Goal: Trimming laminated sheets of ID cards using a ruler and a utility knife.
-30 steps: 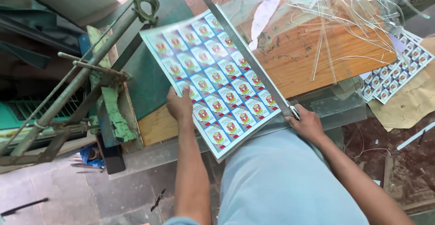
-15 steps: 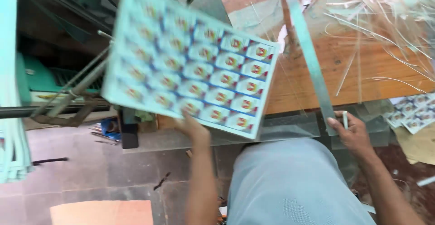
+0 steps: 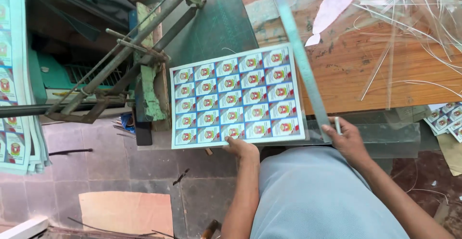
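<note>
A laminated printed sheet (image 3: 236, 99) with rows of small red-and-blue emblems lies flat on the green cutter bed (image 3: 211, 27). My left hand (image 3: 240, 148) pinches its near edge. My right hand (image 3: 347, 140) grips the near end of a long grey cutter blade arm (image 3: 301, 61), which runs along the sheet's right edge and away from me. A small white cylinder (image 3: 337, 125) shows between my right fingers.
Thin clear plastic offcuts (image 3: 404, 22) litter the wooden table (image 3: 385, 70). A stack of similar printed sheets (image 3: 17, 85) sits at the far left. Cut cards (image 3: 445, 118) lie at the right. A green metal frame (image 3: 130, 61) stands left of the bed. Cardboard (image 3: 127, 212) lies on the floor.
The sheet, held up and turned in the air by my left hand, has come down flat on the green bed beside the blade arm. My right hand stays on the arm.
</note>
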